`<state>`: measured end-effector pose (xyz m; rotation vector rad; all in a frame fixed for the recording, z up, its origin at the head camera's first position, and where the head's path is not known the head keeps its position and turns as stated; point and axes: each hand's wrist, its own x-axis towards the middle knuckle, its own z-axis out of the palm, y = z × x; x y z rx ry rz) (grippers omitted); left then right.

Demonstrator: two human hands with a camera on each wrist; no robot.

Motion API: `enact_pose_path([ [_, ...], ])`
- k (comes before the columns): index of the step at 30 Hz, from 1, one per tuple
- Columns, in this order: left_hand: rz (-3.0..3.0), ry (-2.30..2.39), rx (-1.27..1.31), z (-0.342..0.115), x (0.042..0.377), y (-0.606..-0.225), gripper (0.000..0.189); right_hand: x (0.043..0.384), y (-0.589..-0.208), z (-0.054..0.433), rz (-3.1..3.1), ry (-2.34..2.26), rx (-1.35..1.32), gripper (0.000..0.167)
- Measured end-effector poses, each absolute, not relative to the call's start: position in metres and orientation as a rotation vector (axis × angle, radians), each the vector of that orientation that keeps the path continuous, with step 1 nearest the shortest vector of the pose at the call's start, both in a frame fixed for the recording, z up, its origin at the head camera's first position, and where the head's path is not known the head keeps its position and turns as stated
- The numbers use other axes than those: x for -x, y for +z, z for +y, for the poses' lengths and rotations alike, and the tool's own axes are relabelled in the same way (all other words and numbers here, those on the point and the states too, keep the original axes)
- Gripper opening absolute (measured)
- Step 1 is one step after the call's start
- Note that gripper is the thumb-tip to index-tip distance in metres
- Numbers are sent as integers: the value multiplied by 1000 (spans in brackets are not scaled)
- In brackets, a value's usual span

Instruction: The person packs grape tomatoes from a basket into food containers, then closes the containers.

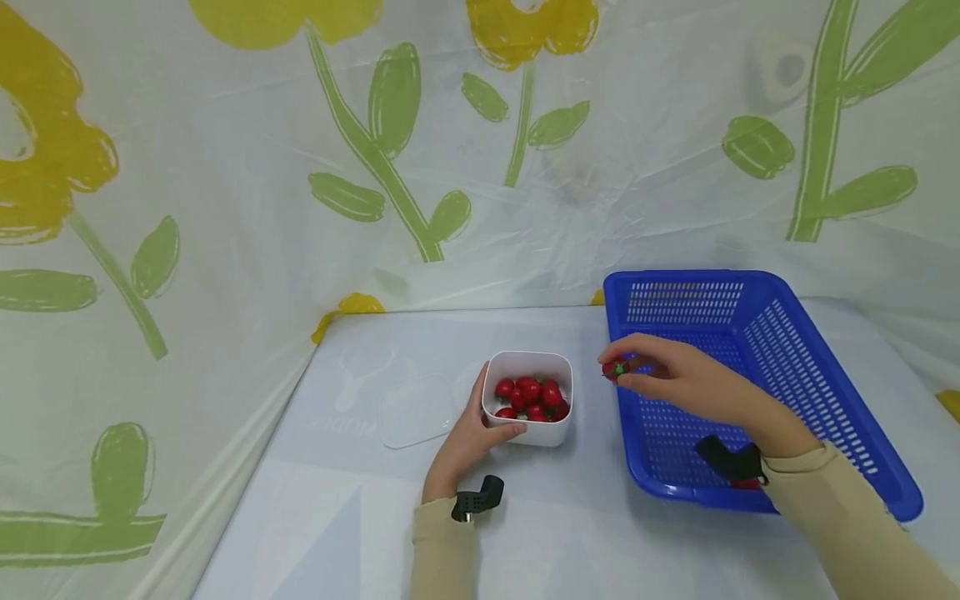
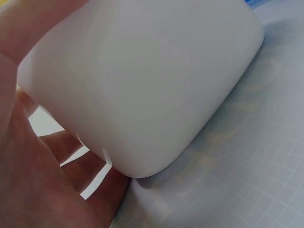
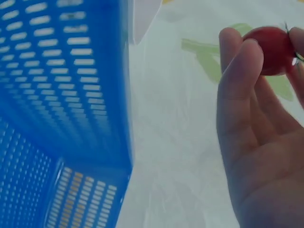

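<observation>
My left hand (image 1: 467,437) grips the near left side of a white square container (image 1: 551,433), its thumb along the front and its fingers round the side. Several red cherry tomatoes (image 1: 529,390) with green stems lie inside. In the left wrist view the container's smooth wall (image 2: 156,80) fills most of the picture. My right hand (image 1: 675,379) pinches one cherry tomato (image 3: 270,50) between thumb and fingertips, above the left rim of a blue perforated basket (image 1: 693,493). Something red (image 1: 746,483) shows at the basket's near end, mostly hidden by the right wrist camera.
A clear flat lid (image 1: 412,412) lies on the white table (image 1: 375,517), left of the container. The basket's raised rim stands to the container's right, with a gap between them. Behind the table hangs a flower-patterned curtain (image 1: 247,167).
</observation>
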<state>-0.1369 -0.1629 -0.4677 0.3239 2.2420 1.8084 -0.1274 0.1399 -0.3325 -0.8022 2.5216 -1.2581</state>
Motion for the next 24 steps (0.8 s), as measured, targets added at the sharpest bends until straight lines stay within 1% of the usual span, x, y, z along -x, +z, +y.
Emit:
enact_pose_path([
  [6, 2198, 1817, -334, -161, 129, -445, 97, 127, -333, 124, 2505, -1346, 821, 23],
  [9, 2216, 1804, -333, -162, 128, -443, 97, 124, -330, 114, 2607, -1319, 817, 21],
  [13, 2218, 1816, -326, -162, 132, -454, 97, 119, -327, 102, 2774, -1231, 825, 19],
  [17, 2223, 1830, -318, -163, 137, -468, 97, 114, -329, 91, 2815, -1270, 825, 20],
  [24, 2222, 1829, -323, -163, 139, -473, 96, 104, -339, 68, 2851, -1416, 764, 32],
])
